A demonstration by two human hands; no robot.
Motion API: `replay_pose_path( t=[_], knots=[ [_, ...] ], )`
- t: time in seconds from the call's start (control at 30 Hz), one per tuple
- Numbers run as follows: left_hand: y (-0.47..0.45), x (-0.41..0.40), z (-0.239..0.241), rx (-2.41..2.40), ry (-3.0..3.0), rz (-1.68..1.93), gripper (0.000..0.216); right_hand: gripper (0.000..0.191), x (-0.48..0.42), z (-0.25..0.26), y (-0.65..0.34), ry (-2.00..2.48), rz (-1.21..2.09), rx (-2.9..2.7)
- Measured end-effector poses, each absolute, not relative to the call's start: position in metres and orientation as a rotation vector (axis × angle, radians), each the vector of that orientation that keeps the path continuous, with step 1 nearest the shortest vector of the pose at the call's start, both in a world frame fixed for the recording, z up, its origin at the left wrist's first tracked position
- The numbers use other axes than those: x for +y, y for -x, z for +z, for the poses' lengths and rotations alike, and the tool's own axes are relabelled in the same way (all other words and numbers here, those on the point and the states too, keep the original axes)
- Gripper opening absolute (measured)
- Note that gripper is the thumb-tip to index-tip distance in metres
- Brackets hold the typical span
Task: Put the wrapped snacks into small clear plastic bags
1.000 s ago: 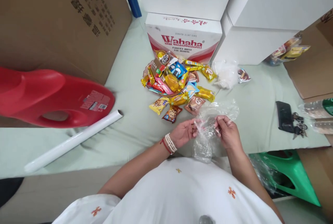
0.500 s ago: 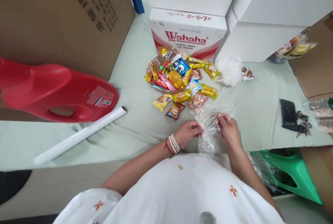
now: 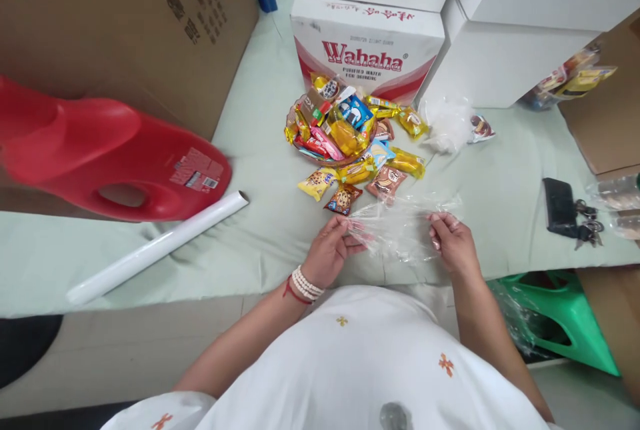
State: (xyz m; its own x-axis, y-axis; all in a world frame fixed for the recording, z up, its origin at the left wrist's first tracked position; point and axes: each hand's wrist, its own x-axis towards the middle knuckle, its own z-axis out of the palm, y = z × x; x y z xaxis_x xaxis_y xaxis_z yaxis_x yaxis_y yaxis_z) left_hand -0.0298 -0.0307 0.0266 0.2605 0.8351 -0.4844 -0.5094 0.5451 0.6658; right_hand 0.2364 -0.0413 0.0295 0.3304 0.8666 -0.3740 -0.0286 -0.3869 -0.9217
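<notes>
A clear plastic bag (image 3: 397,233) is stretched sideways between my two hands, just above the near edge of the table. My left hand (image 3: 330,250) pinches its left end, with some fingers showing through the film. Its right end is gripped between the thumb and fingers of my right hand (image 3: 453,240). Just beyond the bag lie wrapped snacks, among them a brown packet (image 3: 386,182), a dark cookie packet (image 3: 343,199) and a yellow cookie packet (image 3: 318,183). Behind them stands a bowl (image 3: 296,150) heaped with more wrapped snacks.
A Wahaha water carton (image 3: 367,50) and white boxes (image 3: 515,63) stand at the back. Crumpled clear plastic (image 3: 447,125) lies right of the snacks. On the left are a red jug (image 3: 115,157) and a white tube (image 3: 160,247); a black pouch (image 3: 560,207) with keys (image 3: 590,223) lies right.
My hands have moved apart, the left one further left, and the bunched plastic bag is now spread wide between them. The view has shifted slightly; the snacks lie as before.
</notes>
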Motion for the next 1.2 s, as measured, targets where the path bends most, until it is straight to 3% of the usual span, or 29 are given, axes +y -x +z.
replay_pose_path(
  t=[0.13,0.23,0.4,0.53,0.63,0.77,0.87,1.03,1.2],
  knots=[
    [0.048,-0.032,0.023,1.142,-0.669,0.934,0.043,0.048,-0.05,0.028,-0.236,1.653,1.278,-0.77],
    [0.065,-0.037,0.019,1.334,-1.021,0.713,0.039,0.048,-0.053,0.024,-0.239,1.7,1.278,-0.822],
    [0.076,-0.03,0.028,1.501,-1.572,0.502,0.056,0.052,-0.054,0.02,-0.243,1.805,1.288,-0.962],
    [0.05,-0.007,0.04,1.585,-1.991,0.254,0.03,0.057,-0.052,0.024,-0.243,1.84,1.289,-1.027],
    [0.023,-0.005,0.041,1.579,-2.176,0.071,0.028,0.056,-0.051,0.022,-0.245,1.831,1.286,-1.017],
    [0.001,-0.022,0.023,1.603,-2.377,0.177,0.022,0.054,-0.055,0.011,-0.253,1.811,1.271,-0.978],
    [0.002,-0.029,0.007,1.519,-2.354,0.279,0.01,0.053,-0.058,0.005,-0.259,1.799,1.259,-0.998],
    [0.021,-0.027,0.002,1.49,-1.761,0.8,0.022,0.053,-0.062,0.003,-0.267,1.778,1.184,-1.025],
    [0.03,-0.021,0.007,1.429,-1.146,0.951,0.034,0.051,-0.06,0.008,-0.27,1.786,1.162,-1.149]
  ],
)
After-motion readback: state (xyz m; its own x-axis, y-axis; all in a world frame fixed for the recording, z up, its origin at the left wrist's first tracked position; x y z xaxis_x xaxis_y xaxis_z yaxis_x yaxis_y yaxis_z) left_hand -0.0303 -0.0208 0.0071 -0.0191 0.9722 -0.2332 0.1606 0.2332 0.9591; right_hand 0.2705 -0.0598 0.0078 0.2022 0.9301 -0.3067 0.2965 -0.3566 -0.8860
